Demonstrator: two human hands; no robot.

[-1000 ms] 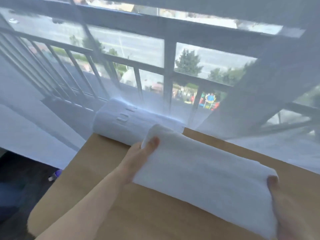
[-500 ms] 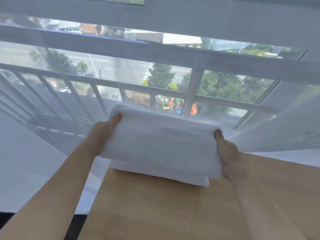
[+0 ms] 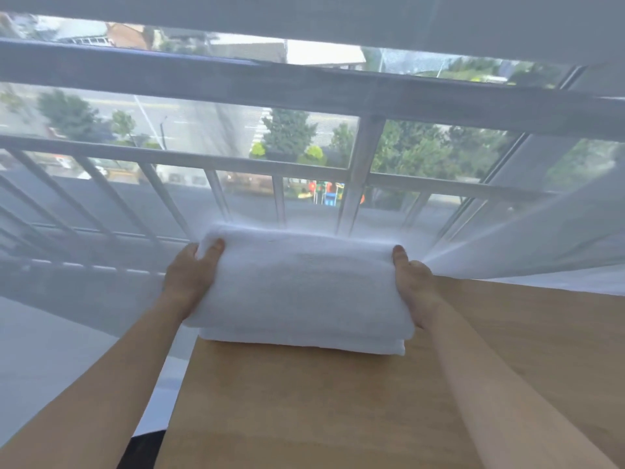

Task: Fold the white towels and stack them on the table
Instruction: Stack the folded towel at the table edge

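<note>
A person stands at a light brown wooden table (image 3: 372,401) set against a window veiled by a sheer white curtain (image 3: 541,238). At the table's far left corner, a thick folded white towel (image 3: 301,286) sits on a second folded white towel (image 3: 304,345). The left hand (image 3: 189,282) grips the upper towel's left end and the right hand (image 3: 414,282) grips its right end, thumbs on top, fingers hidden underneath. The stack's left end looks to overhang the table's left edge. If the hands let go unevenly or drag the top towel sideways, the pile could probably slide off or unfold. The curtain touching the far side might also catch.
</note>
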